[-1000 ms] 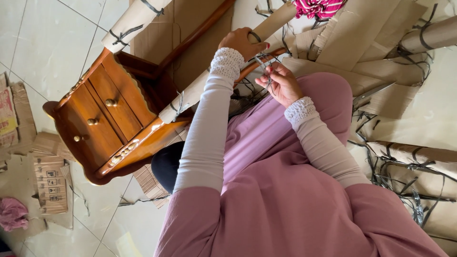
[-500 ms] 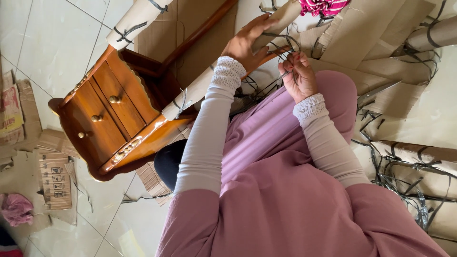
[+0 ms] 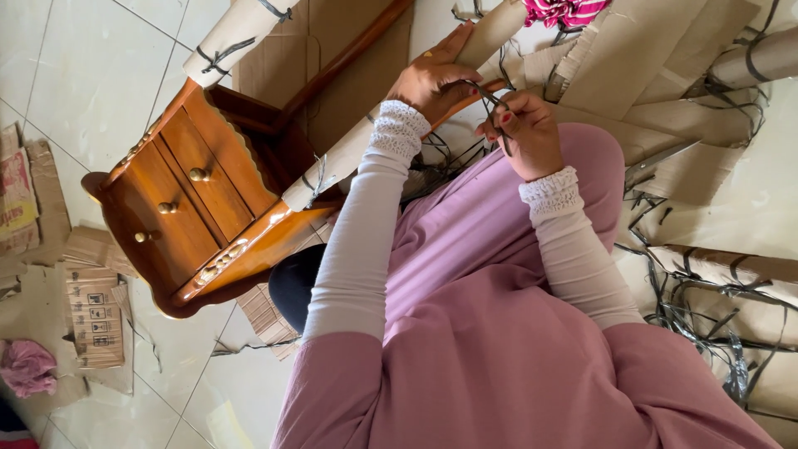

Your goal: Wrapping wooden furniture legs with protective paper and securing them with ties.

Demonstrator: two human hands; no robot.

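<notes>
A small brown wooden cabinet [image 3: 179,208] with three drawers lies on its side on the tiled floor, its legs wrapped in beige cardboard tubes. My left hand [image 3: 432,76] grips the wrapped leg [image 3: 353,150] nearest me, near its far end. My right hand [image 3: 525,125] is just right of it, fingers pinched on a thin dark plastic strap [image 3: 486,93] that runs to the wrapped leg. More loose strap hangs tangled below both hands. I wear a pink garment with pale sleeves and lace cuffs.
Torn cardboard sheets [image 3: 648,66] and cardboard tubes lie at the top right. Cut dark straps [image 3: 706,316] are scattered at the right. Printed cardboard scraps [image 3: 96,320] and a pink cloth [image 3: 25,366] lie at the left. A striped pink cloth [image 3: 565,12] shows at the top.
My left hand opened and slid along the wrapped leg, then closed on it again. My right hand rose with the strap and now pinches it closer to the leg.
</notes>
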